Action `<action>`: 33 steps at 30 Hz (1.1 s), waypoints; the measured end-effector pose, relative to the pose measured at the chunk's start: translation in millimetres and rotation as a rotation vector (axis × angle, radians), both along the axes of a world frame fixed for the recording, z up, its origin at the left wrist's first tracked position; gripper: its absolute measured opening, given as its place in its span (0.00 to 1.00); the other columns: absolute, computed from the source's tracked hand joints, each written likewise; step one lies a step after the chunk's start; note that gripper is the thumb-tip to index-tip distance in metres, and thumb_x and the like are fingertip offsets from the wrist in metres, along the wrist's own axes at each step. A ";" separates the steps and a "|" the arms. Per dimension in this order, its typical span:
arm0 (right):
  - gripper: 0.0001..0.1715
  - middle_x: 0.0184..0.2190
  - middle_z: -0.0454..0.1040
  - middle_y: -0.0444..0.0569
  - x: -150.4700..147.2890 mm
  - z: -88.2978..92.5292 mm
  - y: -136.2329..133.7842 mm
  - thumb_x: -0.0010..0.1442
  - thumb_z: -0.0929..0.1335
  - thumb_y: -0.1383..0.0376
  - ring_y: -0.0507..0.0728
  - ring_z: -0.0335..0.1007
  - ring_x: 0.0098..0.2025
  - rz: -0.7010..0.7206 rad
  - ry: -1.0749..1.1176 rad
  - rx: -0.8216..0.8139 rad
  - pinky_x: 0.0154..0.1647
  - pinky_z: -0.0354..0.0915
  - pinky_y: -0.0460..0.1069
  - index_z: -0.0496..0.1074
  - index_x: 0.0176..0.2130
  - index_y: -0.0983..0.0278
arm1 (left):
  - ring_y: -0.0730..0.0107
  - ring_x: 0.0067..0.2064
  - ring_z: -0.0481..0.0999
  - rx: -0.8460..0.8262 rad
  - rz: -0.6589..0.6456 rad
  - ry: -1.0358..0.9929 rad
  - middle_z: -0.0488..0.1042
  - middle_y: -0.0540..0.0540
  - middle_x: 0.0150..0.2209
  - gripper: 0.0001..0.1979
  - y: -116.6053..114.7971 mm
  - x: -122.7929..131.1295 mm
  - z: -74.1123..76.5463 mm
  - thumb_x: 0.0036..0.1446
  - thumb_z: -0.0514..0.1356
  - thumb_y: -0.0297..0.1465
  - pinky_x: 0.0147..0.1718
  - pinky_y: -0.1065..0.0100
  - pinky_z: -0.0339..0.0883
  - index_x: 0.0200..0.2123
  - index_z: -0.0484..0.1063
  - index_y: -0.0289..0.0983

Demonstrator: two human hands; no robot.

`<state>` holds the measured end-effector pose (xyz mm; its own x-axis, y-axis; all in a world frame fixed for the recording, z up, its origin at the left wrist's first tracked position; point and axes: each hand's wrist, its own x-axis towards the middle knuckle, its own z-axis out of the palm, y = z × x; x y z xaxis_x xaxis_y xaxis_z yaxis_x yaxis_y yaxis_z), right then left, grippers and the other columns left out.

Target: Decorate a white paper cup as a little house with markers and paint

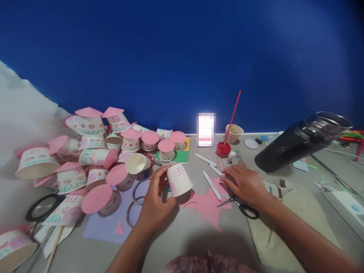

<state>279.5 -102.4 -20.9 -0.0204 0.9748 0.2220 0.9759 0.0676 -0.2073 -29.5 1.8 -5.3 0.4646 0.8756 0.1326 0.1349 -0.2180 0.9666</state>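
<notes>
My left hand (155, 199) is closed around a white paper cup (179, 179), held upside down and tilted, with a pink window and door drawn on it. My right hand (244, 184) rests palm down on the grey table, fingers curled over something small I cannot make out, beside a white marker (212, 185). Black-handled scissors (241, 206) lie just under that hand. Pink paper scraps (209, 204) lie between my hands.
A heap of decorated cups with pink round roofs (93, 159) fills the left. A red paint pot (223, 149), a cup with a red brush (233, 132), a black flask (301, 142) and tape rings (139, 191) also sit on the table.
</notes>
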 end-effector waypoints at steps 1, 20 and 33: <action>0.11 0.42 0.84 0.55 2.0 -2.0 -1.2 0.72 0.69 0.60 0.64 0.79 0.45 -0.041 0.001 -0.006 0.41 0.68 0.54 0.78 0.48 0.63 | 0.49 0.72 0.64 -0.020 -0.014 -0.015 0.63 0.39 0.69 0.38 -0.5 1.2 0.4 0.51 0.64 0.21 0.71 0.45 0.60 0.65 0.62 0.46; 0.25 0.45 0.84 0.48 -9.3 25.4 -13.7 0.67 0.64 0.67 0.58 0.83 0.39 0.090 0.554 0.007 0.37 0.78 0.51 0.77 0.60 0.55 | 0.48 0.70 0.67 -0.099 -0.042 -0.084 0.65 0.37 0.67 0.40 0.5 2.4 3.7 0.50 0.68 0.26 0.65 0.49 0.68 0.66 0.62 0.45; 0.10 0.36 0.87 0.49 -57.7 72.4 7.4 0.71 0.72 0.58 0.63 0.86 0.39 0.270 0.662 0.371 0.38 0.80 0.54 0.85 0.46 0.54 | 0.48 0.66 0.68 0.069 0.005 -0.014 0.65 0.39 0.62 0.35 -3.7 -0.6 8.4 0.50 0.72 0.32 0.60 0.51 0.71 0.61 0.67 0.45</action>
<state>221.7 -94.9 51.5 0.0046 0.8151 0.5793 0.5985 0.4618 -0.6546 -30.1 -1.9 3.1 0.4582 0.8661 0.1997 0.1223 -0.2840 0.9510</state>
